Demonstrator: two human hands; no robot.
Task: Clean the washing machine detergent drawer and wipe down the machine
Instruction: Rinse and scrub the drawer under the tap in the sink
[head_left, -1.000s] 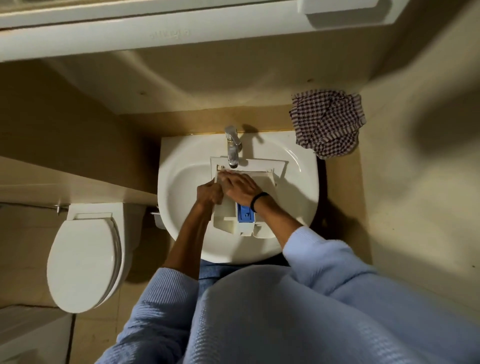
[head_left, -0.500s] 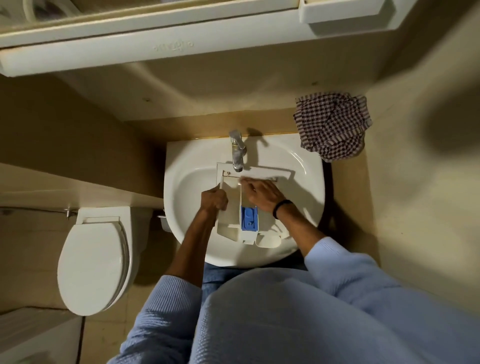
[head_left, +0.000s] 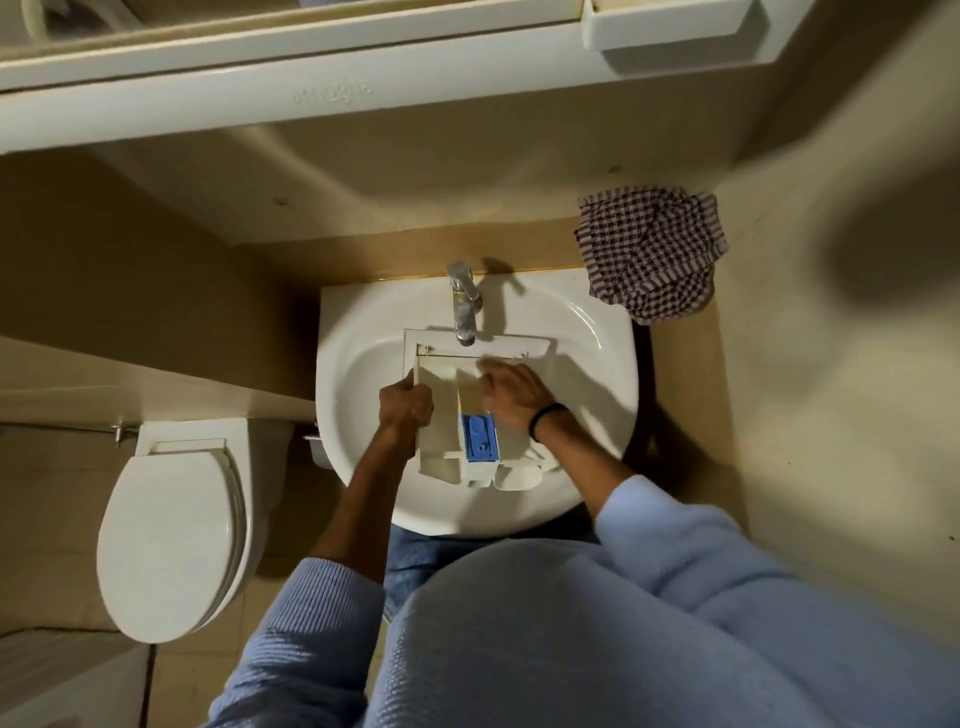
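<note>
The white detergent drawer (head_left: 441, 410) lies in the white sink basin (head_left: 363, 379), its front panel under the chrome tap (head_left: 464, 301). A blue insert (head_left: 480, 430) sits in its middle compartment. My left hand (head_left: 405, 402) grips the drawer's left wall. My right hand (head_left: 511, 389) lies inside the right compartment, fingers curled and pressed against the inner surface near the front panel; whether it holds anything I cannot tell. A dark band circles the right wrist.
A checked cloth (head_left: 649, 249) lies crumpled on the ledge right of the sink. A toilet (head_left: 166, 535) with its lid down stands to the left. A white shelf (head_left: 311, 88) juts out overhead. Walls close in on both sides.
My right hand slid from the drawer's left compartment across to the right one. My left hand shifted to the drawer's left edge and stayed there.
</note>
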